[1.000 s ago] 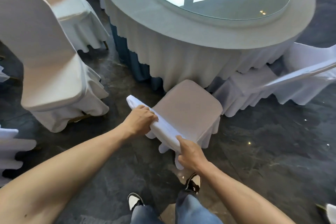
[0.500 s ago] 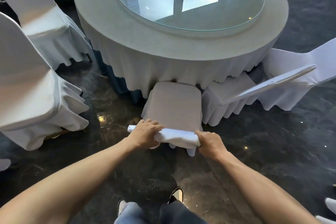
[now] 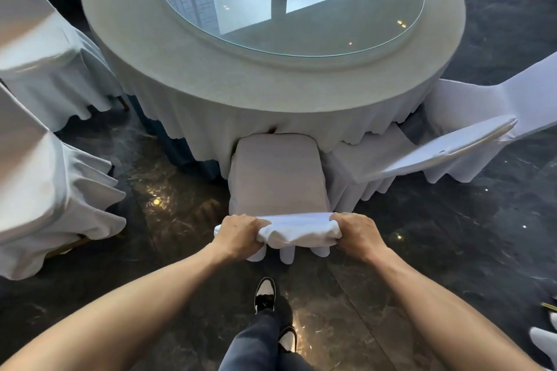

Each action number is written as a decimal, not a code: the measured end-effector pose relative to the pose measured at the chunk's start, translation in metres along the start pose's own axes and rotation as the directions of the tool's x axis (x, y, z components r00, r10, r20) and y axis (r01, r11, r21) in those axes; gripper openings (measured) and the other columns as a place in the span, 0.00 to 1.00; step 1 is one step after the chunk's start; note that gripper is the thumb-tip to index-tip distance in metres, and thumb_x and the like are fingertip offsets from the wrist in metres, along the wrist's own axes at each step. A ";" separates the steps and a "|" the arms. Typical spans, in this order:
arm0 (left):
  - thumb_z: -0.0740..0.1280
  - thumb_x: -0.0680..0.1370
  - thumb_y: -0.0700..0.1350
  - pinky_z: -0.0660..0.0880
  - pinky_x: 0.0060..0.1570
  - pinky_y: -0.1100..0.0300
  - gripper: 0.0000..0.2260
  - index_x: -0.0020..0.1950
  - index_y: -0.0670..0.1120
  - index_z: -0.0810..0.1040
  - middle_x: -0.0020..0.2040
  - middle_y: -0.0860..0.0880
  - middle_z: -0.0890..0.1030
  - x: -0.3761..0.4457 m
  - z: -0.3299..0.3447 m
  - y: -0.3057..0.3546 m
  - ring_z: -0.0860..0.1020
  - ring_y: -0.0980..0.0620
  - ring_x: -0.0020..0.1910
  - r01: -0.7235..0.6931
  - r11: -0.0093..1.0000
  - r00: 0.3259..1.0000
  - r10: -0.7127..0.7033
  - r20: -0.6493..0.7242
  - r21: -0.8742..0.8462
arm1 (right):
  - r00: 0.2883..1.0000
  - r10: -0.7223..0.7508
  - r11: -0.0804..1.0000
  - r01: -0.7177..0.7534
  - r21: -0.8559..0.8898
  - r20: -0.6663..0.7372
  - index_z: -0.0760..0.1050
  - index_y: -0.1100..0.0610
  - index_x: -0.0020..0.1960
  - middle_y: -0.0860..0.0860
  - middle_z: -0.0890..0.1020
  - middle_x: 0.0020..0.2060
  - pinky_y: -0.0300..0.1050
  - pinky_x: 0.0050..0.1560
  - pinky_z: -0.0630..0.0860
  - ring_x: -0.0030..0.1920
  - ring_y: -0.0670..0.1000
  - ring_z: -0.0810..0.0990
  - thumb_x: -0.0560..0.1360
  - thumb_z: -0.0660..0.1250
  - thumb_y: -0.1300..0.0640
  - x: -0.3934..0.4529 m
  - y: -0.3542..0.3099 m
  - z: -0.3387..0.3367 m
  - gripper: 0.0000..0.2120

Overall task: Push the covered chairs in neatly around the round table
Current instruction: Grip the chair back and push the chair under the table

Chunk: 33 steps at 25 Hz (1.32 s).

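I see my left hand [image 3: 238, 233] and right hand [image 3: 357, 232], each grip closed on the chair [image 3: 278, 178] back's top edge. The chair sits at 6 o'clock of the tabletop [image 3: 241, 69], its seat front touching the tablecloth [image 3: 187, 120].

Your single head-worn wide-angle camera looks steeply forward and down from standing height; your own forearms, left hand [image 3: 239, 233] and right hand [image 3: 357, 232] fill the near foreground, close under the lens. The round table [image 3: 193, 69] spreads across the upper frame, curved by the lens; the dark floor [image 3: 437, 235] runs out to the edges; there is no second view to overlap.
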<state>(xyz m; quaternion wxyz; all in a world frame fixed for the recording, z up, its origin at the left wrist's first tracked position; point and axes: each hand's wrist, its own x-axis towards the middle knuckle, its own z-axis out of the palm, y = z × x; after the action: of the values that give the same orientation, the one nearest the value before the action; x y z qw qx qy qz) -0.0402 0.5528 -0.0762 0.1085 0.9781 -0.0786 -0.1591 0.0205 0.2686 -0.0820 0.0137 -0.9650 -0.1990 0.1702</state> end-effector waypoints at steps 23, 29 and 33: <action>0.63 0.72 0.46 0.62 0.36 0.55 0.02 0.42 0.49 0.73 0.41 0.46 0.82 0.096 -0.011 0.088 0.79 0.41 0.42 0.045 0.995 0.998 -0.048 -0.038 -0.085 | 0.989 0.143 0.990 -0.142 0.021 -0.039 0.82 0.53 0.45 0.51 0.84 0.45 0.46 0.46 0.76 0.49 0.55 0.81 0.65 0.72 0.60 0.081 0.112 -0.045 0.09; 0.64 0.70 0.50 0.68 0.38 0.54 0.10 0.48 0.52 0.80 0.42 0.47 0.84 0.099 -0.008 0.120 0.81 0.42 0.44 0.202 0.978 0.975 -0.206 -0.078 -0.056 | 0.997 0.000 1.000 0.000 0.012 -0.071 0.82 0.54 0.47 0.52 0.84 0.45 0.47 0.48 0.75 0.49 0.56 0.80 0.69 0.67 0.62 0.090 0.148 -0.043 0.09; 0.61 0.68 0.51 0.72 0.40 0.54 0.15 0.50 0.52 0.82 0.43 0.46 0.85 0.076 0.005 0.151 0.81 0.40 0.44 0.302 0.948 0.947 -0.310 -0.086 -0.101 | 0.990 -0.128 0.992 0.129 0.012 -0.054 0.82 0.56 0.45 0.53 0.85 0.43 0.48 0.48 0.75 0.46 0.56 0.80 0.65 0.67 0.62 0.069 0.166 -0.035 0.10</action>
<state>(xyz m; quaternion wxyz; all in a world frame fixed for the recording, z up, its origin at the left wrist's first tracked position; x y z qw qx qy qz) 0.0111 0.3924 -0.0671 0.1286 0.9796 0.0868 -0.1277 0.1551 0.1444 -0.0866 0.0372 -0.9542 -0.2590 0.1449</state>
